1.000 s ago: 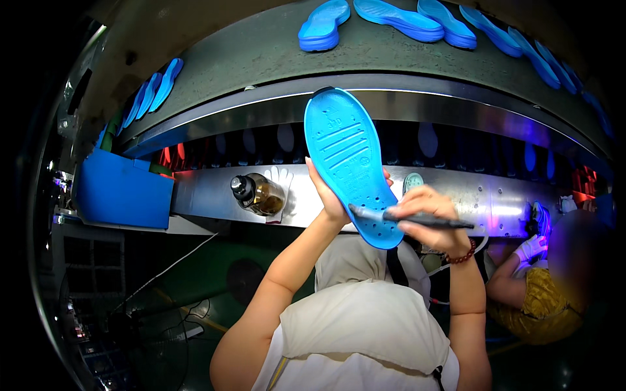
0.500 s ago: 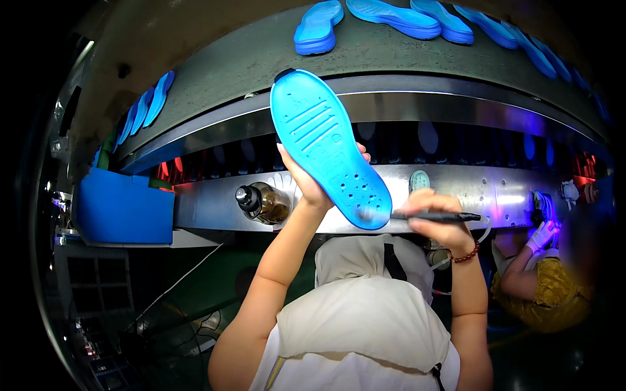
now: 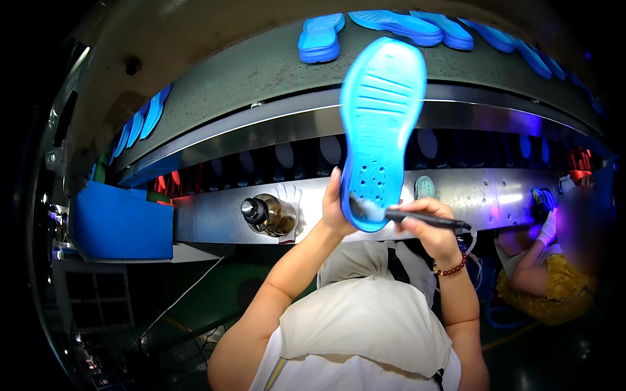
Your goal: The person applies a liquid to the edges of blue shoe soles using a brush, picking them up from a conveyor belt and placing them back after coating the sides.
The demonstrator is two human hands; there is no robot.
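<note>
My left hand (image 3: pixel 334 208) is closed round the lower left edge of a bright blue shoe sole (image 3: pixel 383 120), which stands tilted up with its grooved and holed face toward me. In my right hand (image 3: pixel 432 228) is a slim black-handled brush (image 3: pixel 430 219), gripped between thumb and fingers. Its pale, blurred tip lies against the rounded lower end of the sole. The fingers of my left hand behind the sole are hidden.
A brown bottle with a black cap (image 3: pixel 269 216) stands on the metal ledge (image 3: pixel 208 215), beside a white glove (image 3: pixel 291 195). More blue soles (image 3: pixel 321 38) lie on the green belt (image 3: pixel 248 75). A blue box (image 3: pixel 124 218) is left; a co-worker's gloved hand (image 3: pixel 549 227) is right.
The sole has swung more upright and shifted right, with my left hand moving along. The brush tip has stayed on its lower end.
</note>
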